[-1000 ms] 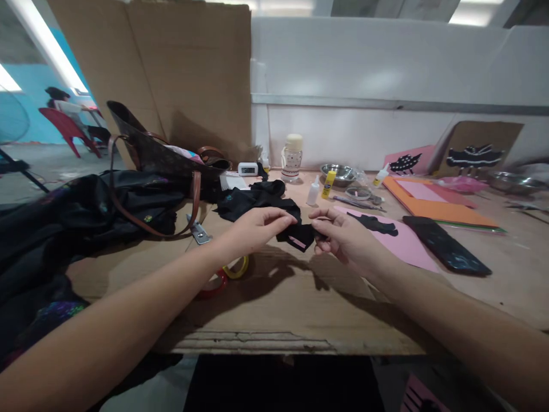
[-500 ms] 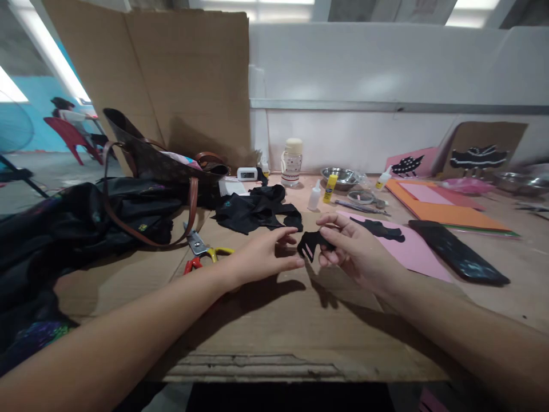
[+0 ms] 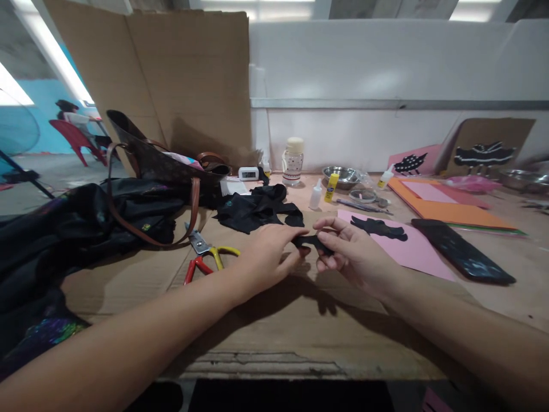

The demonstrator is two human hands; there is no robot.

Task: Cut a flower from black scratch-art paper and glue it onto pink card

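A small black fabric piece [image 3: 314, 242] is stretched between my two hands above the cardboard mat. My left hand [image 3: 274, 250] pinches its left end, and my right hand [image 3: 349, 249] grips the right end between thumb and fingers. Scissors [image 3: 206, 252] with red and yellow handles lie spread beside my left forearm. Crumpled black fabric scraps [image 3: 257, 207] rest just beyond my left hand. Past my right hand, a wavy black cutout [image 3: 380, 228] lies on a pink paper sheet [image 3: 412, 252].
A glue bottle [image 3: 315, 195], a yellow glue stick [image 3: 331, 187] and a metal bowl [image 3: 342, 176] stand at the back. To the right lie a black phone [image 3: 463, 252] and orange paper [image 3: 463, 214]. A brown handbag [image 3: 150, 154] and black cloth [image 3: 86, 223] occupy the left. A person sits far left.
My left hand has closed onto the left end of the black fabric piece, which hung loose before. The piece now looks pulled straighter. My right hand keeps its grip.
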